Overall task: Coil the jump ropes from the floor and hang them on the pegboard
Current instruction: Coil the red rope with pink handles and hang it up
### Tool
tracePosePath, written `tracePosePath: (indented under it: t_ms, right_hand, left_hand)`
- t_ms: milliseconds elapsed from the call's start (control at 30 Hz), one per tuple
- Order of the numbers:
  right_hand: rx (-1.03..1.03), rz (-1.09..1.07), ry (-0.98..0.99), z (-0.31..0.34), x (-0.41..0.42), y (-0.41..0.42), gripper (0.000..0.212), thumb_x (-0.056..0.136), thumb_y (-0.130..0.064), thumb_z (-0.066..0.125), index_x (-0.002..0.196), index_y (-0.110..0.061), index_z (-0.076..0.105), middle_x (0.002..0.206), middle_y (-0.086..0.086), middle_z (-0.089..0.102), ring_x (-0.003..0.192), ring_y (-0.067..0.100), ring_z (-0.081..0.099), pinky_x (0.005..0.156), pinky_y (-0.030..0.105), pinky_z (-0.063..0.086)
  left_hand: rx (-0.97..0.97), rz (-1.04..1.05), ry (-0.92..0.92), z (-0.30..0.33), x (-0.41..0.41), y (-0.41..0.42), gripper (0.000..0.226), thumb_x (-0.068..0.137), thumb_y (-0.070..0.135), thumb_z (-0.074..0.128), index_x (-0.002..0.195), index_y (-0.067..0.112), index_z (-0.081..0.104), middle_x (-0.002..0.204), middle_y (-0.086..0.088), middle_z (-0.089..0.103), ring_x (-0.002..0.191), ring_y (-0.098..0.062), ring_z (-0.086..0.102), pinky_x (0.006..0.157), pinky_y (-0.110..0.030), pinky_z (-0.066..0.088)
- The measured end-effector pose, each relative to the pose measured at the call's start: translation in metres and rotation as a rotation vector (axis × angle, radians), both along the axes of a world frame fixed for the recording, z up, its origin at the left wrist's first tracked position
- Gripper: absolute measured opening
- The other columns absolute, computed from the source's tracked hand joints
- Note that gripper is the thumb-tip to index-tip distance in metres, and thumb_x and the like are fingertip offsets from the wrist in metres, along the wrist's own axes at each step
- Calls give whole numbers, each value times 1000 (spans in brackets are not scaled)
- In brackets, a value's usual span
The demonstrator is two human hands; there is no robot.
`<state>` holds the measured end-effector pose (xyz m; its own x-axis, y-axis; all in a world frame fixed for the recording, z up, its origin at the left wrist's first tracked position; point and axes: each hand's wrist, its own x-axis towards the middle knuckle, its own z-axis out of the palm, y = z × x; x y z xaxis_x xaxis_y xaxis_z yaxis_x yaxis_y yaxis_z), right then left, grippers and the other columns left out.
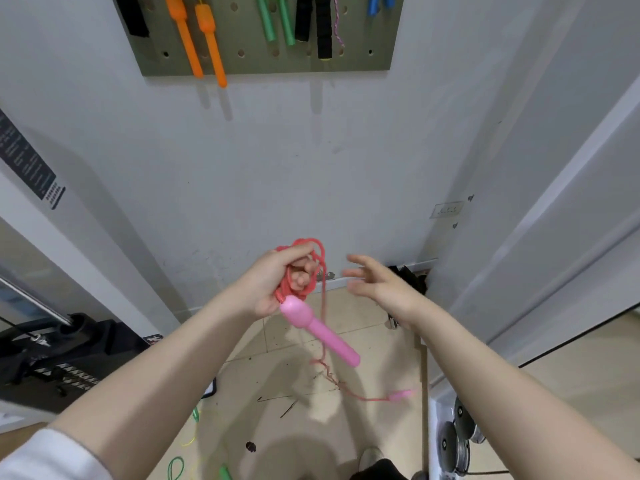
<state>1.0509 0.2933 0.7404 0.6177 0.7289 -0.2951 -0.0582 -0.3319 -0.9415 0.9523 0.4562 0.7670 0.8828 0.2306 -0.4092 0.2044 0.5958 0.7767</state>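
The left hand (273,282) grips the pink rope's coils (304,268) below the pegboard (263,60), anchoring them; the right hand (377,282) is spread, free to gather slack.

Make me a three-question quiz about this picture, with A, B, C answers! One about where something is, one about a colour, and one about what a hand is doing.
1. Where is the second pink handle?
A. On the pegboard
B. Down on the floor
C. In the right hand

2. What colour are the long handles hanging at the left of the pegboard?
A. Orange
B. White
C. Purple

3. What is the right hand doing?
A. Gripping the rope
B. Open, holding nothing
C. Pressing the wall

Answers:
1. B: it lies on the tiles at the end of the trailing pink rope.
2. A: both are bright orange.
3. B: its fingers are spread and empty, while the left hand holds the coils, with the first pink handle dangling below.
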Motion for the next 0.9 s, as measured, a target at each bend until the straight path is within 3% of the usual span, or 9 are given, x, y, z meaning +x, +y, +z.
tracePosePath:
  t_ms: [167,233,300,433,567,633,700,833,900]
  right_hand:
    - [-45,306,-193,-7,-23,25,12,93,-12,53,93,-4,62,82,15,63,82,20,60,85,29,46]
    - [-67,281,-155,-16,-21,22,26,96,-15,49,73,-13,61,65,0,59,64,7,54,70,22,43]
    - [-71,176,-128,-28,-12,14,31,96,-20,49,67,-13,56,62,-3,56,57,2,52,68,18,42]
    - [-53,-79,-113,-43,4,5,38,95,-38,46,65,-15,47,57,-1,48,57,14,46,67,29,41]
    - [-348,160,-321,-20,-5,16,41,99,-40,33,70,-14,47,55,0,42,50,16,38,45,20,33]
    - [-548,428,-517,-2,-17,25,42,100,-39,30,85,-8,54,71,5,56,70,23,52,63,26,41]
    - [-637,656,-650,20,-35,34,42,100,-38,30,96,-5,56,97,12,62,94,28,56,77,31,41]
    - [-495,917,-946,70,-67,44,28,97,-30,41,77,-11,49,68,0,46,75,27,49,55,27,35]
    - [-387,921,-1118,88,-71,48,23,93,-26,47,85,-7,57,65,0,43,70,27,47,58,31,37]
  left_hand:
    - [-197,-162,-240,18,-12,-3,29,73,28,68,53,10,58,60,-1,60,25,2,31,26,-9,23]
    - [-390,-238,-402,23,-20,5,30,78,22,70,92,-4,69,99,-18,69,41,-2,42,39,-10,38]
    - [-516,-201,-512,30,-32,13,44,97,18,45,132,-9,43,135,-29,46,69,-18,59,67,-22,50]
    - [-651,-227,-640,19,-47,38,48,100,14,36,142,-6,24,142,-25,40,88,-32,61,83,-35,50]
    - [-521,-156,-586,14,-54,49,47,97,15,45,140,-3,34,142,-17,44,80,-26,62,77,-30,51]
    - [-360,-1,-493,18,-52,50,63,71,18,79,128,7,53,132,-14,55,70,-18,66,68,-24,56]
    - [-164,175,-364,15,-47,51,77,52,20,90,120,18,53,128,-10,59,72,-18,71,61,-21,57]
    - [-94,320,-95,0,-31,47,24,93,12,50,117,15,47,139,-11,44,76,-28,71,71,-40,58]
    - [-53,212,-21,-7,-31,35,24,95,14,48,119,11,44,124,-10,52,73,-23,68,62,-37,60]
